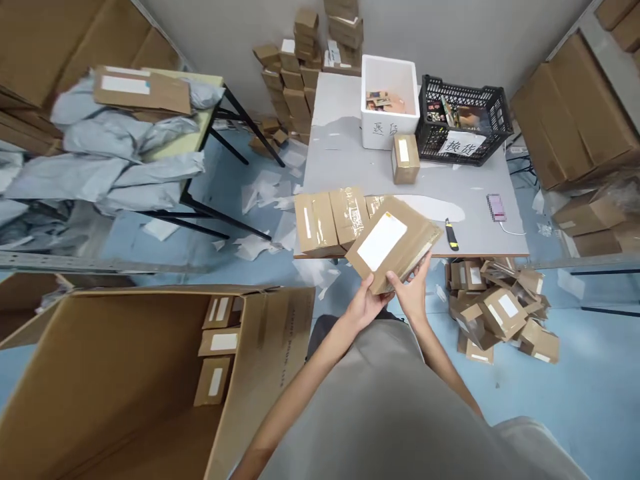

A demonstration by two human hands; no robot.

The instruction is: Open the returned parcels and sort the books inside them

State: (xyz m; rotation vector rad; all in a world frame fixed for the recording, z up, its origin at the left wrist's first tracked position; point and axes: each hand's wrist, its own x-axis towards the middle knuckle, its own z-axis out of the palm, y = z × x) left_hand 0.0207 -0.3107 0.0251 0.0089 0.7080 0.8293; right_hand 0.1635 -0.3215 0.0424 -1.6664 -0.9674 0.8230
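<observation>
A cardboard box point(406, 252) is held at the centre of the frame, tilted, with a white label point(383, 241) on its upper face; its far end overlaps the view of the table point(480, 190), and whether it touches anything there I cannot tell. The left hand point(367, 305) grips the box's near corner, its thumb against the edge and its fingers partly hidden beneath; the right hand point(413, 288) grips beside it, thumb pressed on the near part of the face and fingers curled along the side, so both are parted only by the box between them.

Just behind the box, left of centre, taped boxes point(316, 223) stand in a row on the table; right of centre lies a yellow-and-black cutter point(451, 235), with a pixelated purple item point(497, 207) farther right; at the table's back stand a white bin point(389, 137) and a black crate point(431, 139), with a small box point(406, 160) in front of them.

At lower left a large carton point(273, 347) stands open, with smaller boxes point(214, 381) along its inner right side; at upper left grey parcels point(107, 133) lie piled; at right, below the table, opened boxes point(503, 313) lie heaped on the blue floor point(590, 393).
</observation>
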